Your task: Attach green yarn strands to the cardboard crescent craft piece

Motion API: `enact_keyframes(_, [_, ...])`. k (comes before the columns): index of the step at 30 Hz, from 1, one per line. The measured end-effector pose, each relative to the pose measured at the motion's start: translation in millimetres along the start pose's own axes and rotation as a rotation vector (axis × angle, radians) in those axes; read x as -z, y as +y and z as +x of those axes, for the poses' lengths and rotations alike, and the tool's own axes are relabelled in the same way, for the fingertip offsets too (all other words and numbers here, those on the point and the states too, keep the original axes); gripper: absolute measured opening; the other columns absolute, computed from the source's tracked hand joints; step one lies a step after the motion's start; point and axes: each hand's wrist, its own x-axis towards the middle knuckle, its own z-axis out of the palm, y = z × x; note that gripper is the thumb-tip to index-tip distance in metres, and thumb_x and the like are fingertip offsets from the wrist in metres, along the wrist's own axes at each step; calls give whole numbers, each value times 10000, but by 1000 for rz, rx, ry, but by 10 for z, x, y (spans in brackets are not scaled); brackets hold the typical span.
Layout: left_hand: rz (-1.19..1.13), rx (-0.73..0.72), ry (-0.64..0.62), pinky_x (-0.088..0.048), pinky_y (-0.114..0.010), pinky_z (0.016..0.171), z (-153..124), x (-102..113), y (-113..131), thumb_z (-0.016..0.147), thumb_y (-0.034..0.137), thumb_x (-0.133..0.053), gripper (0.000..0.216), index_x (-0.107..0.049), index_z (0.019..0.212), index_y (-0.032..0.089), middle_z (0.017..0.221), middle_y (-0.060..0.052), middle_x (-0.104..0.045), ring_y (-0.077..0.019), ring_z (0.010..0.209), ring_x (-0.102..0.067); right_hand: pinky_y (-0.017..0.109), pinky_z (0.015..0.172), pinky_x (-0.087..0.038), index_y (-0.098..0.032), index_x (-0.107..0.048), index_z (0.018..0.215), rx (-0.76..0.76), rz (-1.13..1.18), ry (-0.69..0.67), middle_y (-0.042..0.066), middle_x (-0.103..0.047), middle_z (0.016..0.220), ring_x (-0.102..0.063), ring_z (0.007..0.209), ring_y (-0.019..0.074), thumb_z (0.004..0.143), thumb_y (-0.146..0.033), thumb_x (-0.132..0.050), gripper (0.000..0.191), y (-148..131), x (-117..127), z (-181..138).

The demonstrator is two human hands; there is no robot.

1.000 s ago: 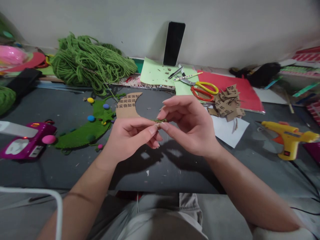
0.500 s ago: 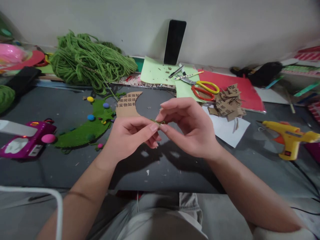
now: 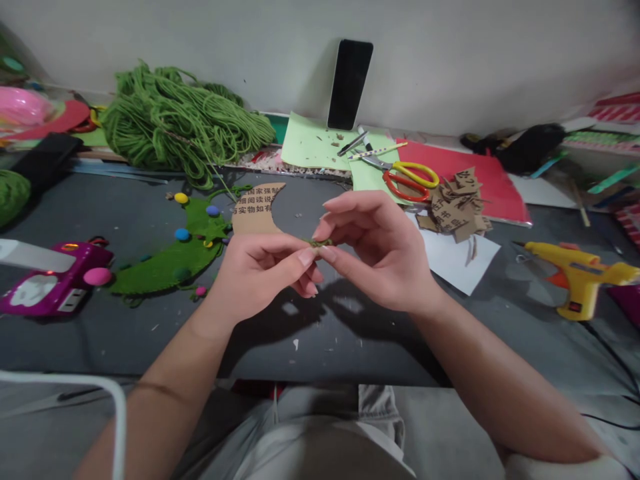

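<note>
Dark grey tabletop (image 3: 170, 347), pale wall (image 3: 210, 33) behind it. Nearest: left hand (image 3: 265, 273) and right hand (image 3: 377, 257) meet above the tabletop's middle. Left grip: thumb and fingers pinched on a small green yarn piece (image 3: 323, 243). Right grip: thumb and fingertip pinching the same piece, which is raised off the surface. Toward right edge: yellow glue gun (image 3: 575, 267). Toward left edge: green crescent (image 3: 160, 277) with coloured balls. Beyond left hand: printed cardboard crescent (image 3: 253, 217). Farther, right of centre: cardboard scraps (image 3: 455, 210), then scissors (image 3: 411, 175). Back edge, left: green yarn hank (image 3: 175, 123); centre: smartphone (image 3: 350, 83), upright, slightly tilted.
</note>
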Motion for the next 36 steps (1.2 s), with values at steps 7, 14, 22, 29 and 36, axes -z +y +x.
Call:
enact_keyframes(7, [-39, -10, -5, -614, -234, 491, -8, -13, 20, 892, 295, -744, 160, -811, 900, 151, 677, -42, -761, -140, 475, -691, 408, 923, -635, -269, -561, 1258, 11, 4, 28, 55, -656, 1034, -696, 1020, 204, 934, -362, -723, 374, -7, 6, 12])
enact_keyframes(14, [-55, -9, -17, -629, -235, 519, -18, -17, 19, 891, 313, -753, 189, -803, 876, 131, 687, -51, -764, -147, 510, -706, 398, 892, -642, -261, -562, 1263, 5, -12, 24, 60, -661, 1035, -694, 1007, 205, 920, -369, -738, 400, -7, 7, 13])
enact_keyframes(22, [49, -19, -34, -604, -227, 561, 6, -2, -24, 924, 364, -712, 246, -783, 859, 138, 693, -34, -745, -130, 557, -688, 369, 881, -628, -270, -577, 1252, 14, -14, 18, 57, -657, 1043, -688, 1003, 202, 910, -375, -744, 395, 38, -2, 21])
enact_keyframes(29, [468, -127, 90, -520, -227, 629, 38, -13, -148, 932, 360, -692, 218, -799, 911, 172, 821, -38, -780, -137, 687, -678, 362, 926, -591, -253, -525, 1335, -54, -169, -78, 79, -630, 1165, -672, 1036, 198, 915, -245, -684, 448, 187, 56, 29])
enact_keyframes(36, [759, -239, -108, -481, -275, 683, 58, 54, -183, 975, 269, -595, 226, -799, 952, 175, 877, -72, -794, -175, 761, -701, 373, 846, -586, -228, -477, 1359, -190, -324, -176, 105, -612, 1235, -681, 888, 174, 879, -133, -600, 505, 204, 55, 22])
